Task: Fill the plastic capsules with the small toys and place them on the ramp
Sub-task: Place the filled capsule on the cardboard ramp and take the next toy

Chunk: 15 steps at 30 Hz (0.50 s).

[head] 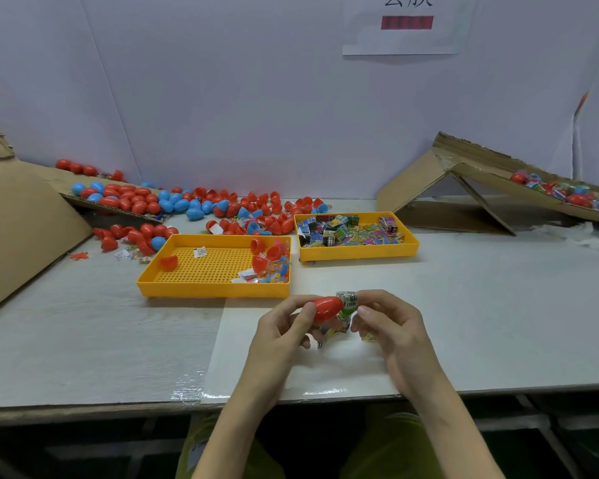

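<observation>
- our left hand [284,326] curls round a red capsule [327,307], thumb and fingers gripping its shell.
- our right hand [391,326] pinches a wrapped toy [348,300] at the capsule's open end, just left of its fingertips.
- the ramp [533,188] lies well beyond the right hand, further right.
- we judge the capsule light, stiff and slippery, best held round its widest part; the toy's wrapper looks soft, so we pinch its end.

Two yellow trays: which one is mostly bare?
The left tray, its gridded floor showing, red capsule halves bunched at its right end. The right tray is covered with printed packets.
</observation>
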### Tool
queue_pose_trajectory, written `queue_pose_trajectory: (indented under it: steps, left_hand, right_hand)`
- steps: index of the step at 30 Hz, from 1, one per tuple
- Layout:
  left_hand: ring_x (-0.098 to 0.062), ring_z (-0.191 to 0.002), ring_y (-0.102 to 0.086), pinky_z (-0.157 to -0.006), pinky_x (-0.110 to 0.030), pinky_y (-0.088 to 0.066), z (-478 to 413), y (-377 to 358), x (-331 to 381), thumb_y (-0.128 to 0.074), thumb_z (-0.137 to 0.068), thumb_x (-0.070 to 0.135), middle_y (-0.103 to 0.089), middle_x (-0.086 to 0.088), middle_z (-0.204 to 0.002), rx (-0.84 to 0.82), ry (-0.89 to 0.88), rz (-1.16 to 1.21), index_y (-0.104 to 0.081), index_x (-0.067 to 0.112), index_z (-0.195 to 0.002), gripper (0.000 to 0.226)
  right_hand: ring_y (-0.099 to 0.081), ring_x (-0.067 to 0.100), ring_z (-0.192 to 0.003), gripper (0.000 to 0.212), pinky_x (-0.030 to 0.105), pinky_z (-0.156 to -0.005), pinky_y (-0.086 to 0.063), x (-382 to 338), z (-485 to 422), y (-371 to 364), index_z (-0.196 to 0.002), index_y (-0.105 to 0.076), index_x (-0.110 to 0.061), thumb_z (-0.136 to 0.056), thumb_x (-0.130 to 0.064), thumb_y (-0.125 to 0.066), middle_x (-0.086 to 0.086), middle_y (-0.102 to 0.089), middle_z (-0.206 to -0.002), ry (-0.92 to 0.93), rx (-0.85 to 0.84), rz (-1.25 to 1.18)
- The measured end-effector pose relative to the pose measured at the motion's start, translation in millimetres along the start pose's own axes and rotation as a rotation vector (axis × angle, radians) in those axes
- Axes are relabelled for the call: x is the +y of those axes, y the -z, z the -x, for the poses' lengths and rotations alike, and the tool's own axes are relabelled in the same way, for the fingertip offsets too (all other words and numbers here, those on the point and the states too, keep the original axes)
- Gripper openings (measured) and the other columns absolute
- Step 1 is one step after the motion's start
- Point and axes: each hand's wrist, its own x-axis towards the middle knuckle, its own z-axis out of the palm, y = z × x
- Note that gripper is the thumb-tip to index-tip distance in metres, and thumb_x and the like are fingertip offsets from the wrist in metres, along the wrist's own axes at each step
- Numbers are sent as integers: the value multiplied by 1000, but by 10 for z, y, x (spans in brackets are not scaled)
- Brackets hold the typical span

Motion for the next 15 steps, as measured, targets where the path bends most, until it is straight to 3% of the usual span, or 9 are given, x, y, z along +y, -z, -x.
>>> queue_pose_trajectory:
  steps: [9, 15]
  left_hand:
    - [-6, -69, -57, -63, -17, -46, 1, 8, -23, -58, -84, 55, -69, 3, -82, 25, -7, -21, -74, 39, -100, 28]
    - [-3, -67, -54, -60, -14, -44, 13, 4, -22, -56, -84, 55, -66, 8, -74, 46, -20, -35, -75, 27, -100, 38]
  right_hand:
    - [-55, 22, -67, 10, 26, -65, -46, 29, -1, 22, -82, -76, -23, -74, -20, -71, 5, -65, -68, 1, 12, 35]
    - [-55, 24, -71, 12, 24, -64, -47, 55, -10, 34, -87, -79, -20, -79, -22, -69, 4, -69, -76, 16, -17, 50]
